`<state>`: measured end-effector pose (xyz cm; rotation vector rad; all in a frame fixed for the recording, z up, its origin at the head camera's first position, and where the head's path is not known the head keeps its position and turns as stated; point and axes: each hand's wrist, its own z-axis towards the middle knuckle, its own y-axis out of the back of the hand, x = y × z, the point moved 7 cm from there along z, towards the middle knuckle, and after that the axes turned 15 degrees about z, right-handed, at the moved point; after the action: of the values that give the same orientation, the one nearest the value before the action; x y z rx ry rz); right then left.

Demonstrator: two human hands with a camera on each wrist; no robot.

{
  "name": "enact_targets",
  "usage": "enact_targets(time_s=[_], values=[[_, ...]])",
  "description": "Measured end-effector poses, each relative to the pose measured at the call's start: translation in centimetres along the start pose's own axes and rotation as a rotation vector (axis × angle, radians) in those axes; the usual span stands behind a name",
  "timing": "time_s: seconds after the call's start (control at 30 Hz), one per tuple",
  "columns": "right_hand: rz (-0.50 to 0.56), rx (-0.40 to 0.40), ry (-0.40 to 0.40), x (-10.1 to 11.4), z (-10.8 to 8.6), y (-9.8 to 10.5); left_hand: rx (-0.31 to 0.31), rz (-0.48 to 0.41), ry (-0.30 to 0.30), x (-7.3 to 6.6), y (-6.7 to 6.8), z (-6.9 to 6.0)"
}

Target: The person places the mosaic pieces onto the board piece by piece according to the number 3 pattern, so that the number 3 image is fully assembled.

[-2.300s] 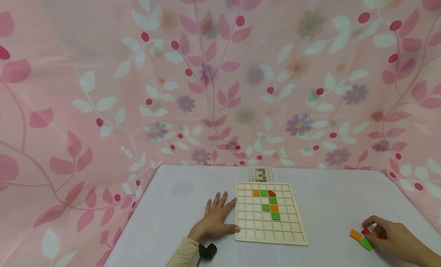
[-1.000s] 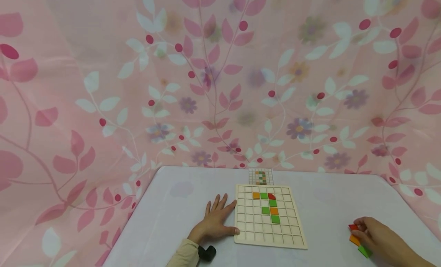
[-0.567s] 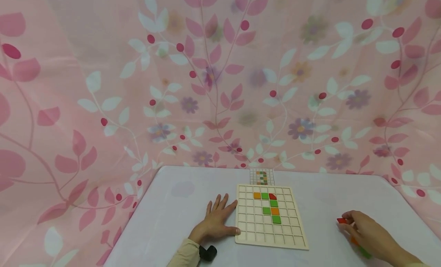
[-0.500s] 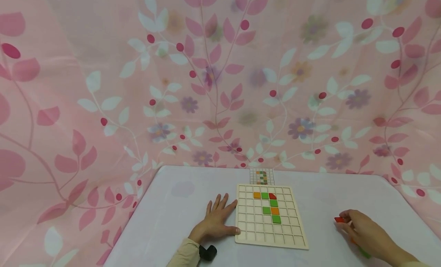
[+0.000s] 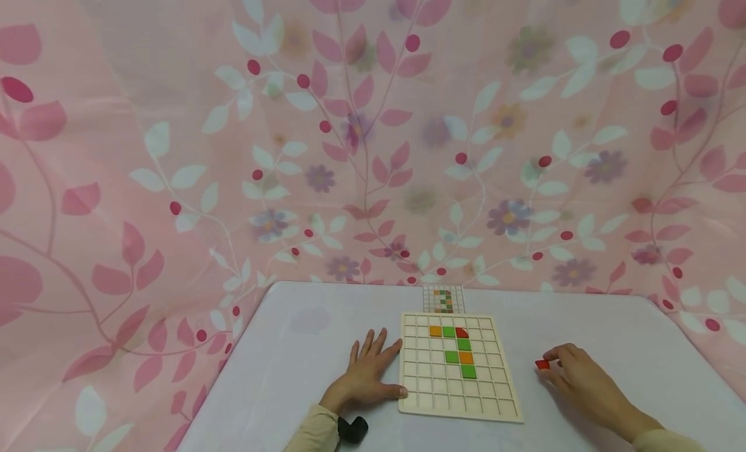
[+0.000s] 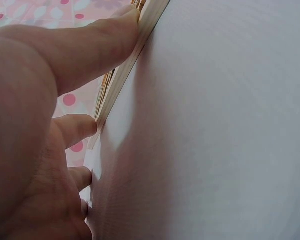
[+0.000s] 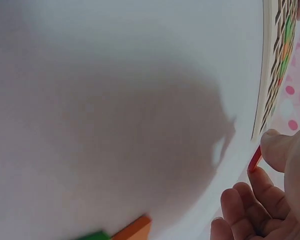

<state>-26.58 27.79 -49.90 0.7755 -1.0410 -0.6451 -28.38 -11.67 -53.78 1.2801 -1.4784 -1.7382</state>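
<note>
My right hand [image 5: 585, 384] pinches a small red tile [image 5: 542, 364] between thumb and forefinger, above the table to the right of the board. In the right wrist view the red tile [image 7: 255, 159] shows edge-on. The wooden grid board [image 5: 431, 400] holds orange, green and red tiles in its upper and middle cells. My left hand [image 5: 364, 377] lies with spread fingers at the board's left edge, its thumb [image 6: 97, 52] resting on the rim. An orange tile [image 7: 133, 229] and a green tile [image 7: 95, 236] lie on the table; in the head view my right hand and arm hide them.
Behind the board lies a pattern card [image 5: 443, 298] with a printed grid of coloured squares. A black object [image 5: 353, 430] sits by my left wrist. The white table [image 5: 303, 319] meets a pink floral cloth [image 5: 373, 147] at its far edge.
My right hand has picked the red tile from beside the orange and green tiles and carried it left toward the board. My left hand has stayed in place.
</note>
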Motion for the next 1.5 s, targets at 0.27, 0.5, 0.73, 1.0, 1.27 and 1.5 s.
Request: enact_targets(time_s=[0.27, 0.5, 0.73, 1.0, 1.27, 1.5], values=[[-0.007, 0.029, 0.03, 1.9, 1.0, -1.7, -0.004, 0.006, 0.009, 0.0, -0.2, 0.0], [0.024, 0.043, 0.023, 3.6, 1.7, -2.7, -0.005, -0.003, 0.012, 0.1, -0.1, 0.0], [0.071, 0.085, -0.02, 4.9, 2.5, -3.6, -0.004, -0.003, 0.009, 0.1, -0.2, 0.1], [0.079, 0.139, -0.041, 6.4, 3.1, -4.8, -0.004, -0.008, 0.005, 0.3, -0.3, 0.1], [0.074, 0.128, 0.03, 8.6, 2.7, -5.8, -0.004, 0.002, 0.001, 0.3, -0.3, 0.1], [0.056, 0.118, 0.009, 9.7, 2.5, -6.5, -0.001, 0.007, 0.002, 0.4, -0.4, 0.2]])
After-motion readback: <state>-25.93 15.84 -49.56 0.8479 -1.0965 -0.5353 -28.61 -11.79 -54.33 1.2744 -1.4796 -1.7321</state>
